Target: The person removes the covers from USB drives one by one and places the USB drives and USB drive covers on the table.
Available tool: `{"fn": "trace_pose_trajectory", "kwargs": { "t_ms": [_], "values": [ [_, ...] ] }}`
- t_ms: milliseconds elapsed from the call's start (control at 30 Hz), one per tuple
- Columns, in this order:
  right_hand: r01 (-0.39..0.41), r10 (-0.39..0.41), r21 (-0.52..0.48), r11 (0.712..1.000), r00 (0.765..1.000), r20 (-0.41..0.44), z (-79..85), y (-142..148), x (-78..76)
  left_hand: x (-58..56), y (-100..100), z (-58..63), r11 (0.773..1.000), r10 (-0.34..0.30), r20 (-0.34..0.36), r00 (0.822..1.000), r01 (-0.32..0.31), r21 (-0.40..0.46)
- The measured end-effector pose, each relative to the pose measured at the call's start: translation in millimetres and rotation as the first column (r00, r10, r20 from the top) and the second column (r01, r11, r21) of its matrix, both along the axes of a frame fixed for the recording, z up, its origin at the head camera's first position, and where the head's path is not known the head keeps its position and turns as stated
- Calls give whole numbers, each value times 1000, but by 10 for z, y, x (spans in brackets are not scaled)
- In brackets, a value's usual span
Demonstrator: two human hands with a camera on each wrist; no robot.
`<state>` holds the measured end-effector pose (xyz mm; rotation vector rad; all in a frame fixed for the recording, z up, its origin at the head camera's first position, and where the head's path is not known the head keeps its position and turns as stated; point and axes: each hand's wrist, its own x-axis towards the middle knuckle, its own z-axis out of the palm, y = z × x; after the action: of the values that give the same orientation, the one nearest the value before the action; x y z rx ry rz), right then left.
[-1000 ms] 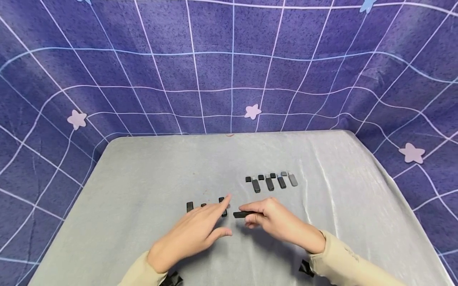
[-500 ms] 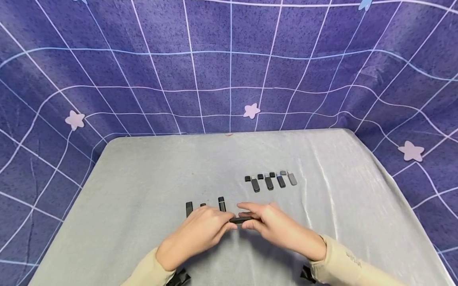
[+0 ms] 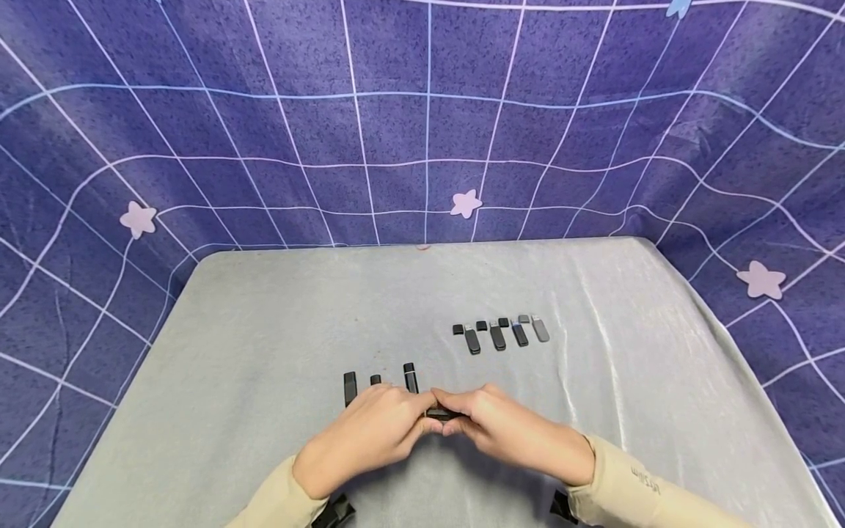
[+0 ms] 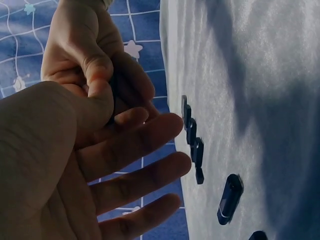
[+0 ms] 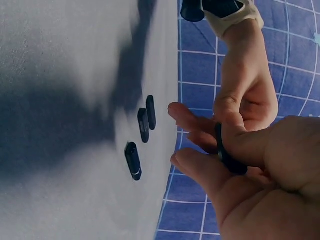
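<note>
A black USB stick (image 3: 441, 415) is held above the table between both hands. My left hand (image 3: 366, 436) pinches its left end with thumb and index finger, while the other left fingers stretch out loosely in the left wrist view. At the right end, my right hand (image 3: 521, 433) pinches it the same way, the fingertips of the two hands meeting around it. Only a dark strip of the stick (image 5: 231, 159) shows in the right wrist view. Just behind the left hand lie three black USB sticks, among them one with a pale band (image 3: 411, 378) and one at the left (image 3: 350, 389).
Farther back to the right, several uncapped USB sticks lie in a row, including a black one (image 3: 472, 341) and a grey one (image 3: 540, 329). A small cap (image 3: 458, 329) lies by each. Grey cloth (image 3: 297, 308) covers the table; a purple gridded curtain (image 3: 396, 132) surrounds it.
My left hand has moved right from beside the stick and now pinches its left end. The right hand, holding the stick, has come slightly nearer the body, and the hands have closed together.
</note>
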<state>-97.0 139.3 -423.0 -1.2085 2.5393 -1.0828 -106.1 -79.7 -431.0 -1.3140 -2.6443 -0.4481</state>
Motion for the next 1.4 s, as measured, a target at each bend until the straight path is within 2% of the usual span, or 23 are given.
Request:
{"fn": "trace_pose_trajectory", "kwargs": {
  "t_ms": [233,500,900,1400],
  "values": [
    [-21,22,28,999,999,-44,13,-17,12,11,-22,-6,1000,-23,-28,999,23,-20],
    [-49,50,16,999,995,-81,51,-56,25,4,-40,32,1000,-28,5,1000,28,12],
    [-18,23,51,999,995,-96,78,-33,66,16,-80,49,999,-34,21,999,34,1],
    [-8,16,55,998,989,-150,121,36,71,-7,-72,47,991,-98,-11,995,99,88]
  ]
}}
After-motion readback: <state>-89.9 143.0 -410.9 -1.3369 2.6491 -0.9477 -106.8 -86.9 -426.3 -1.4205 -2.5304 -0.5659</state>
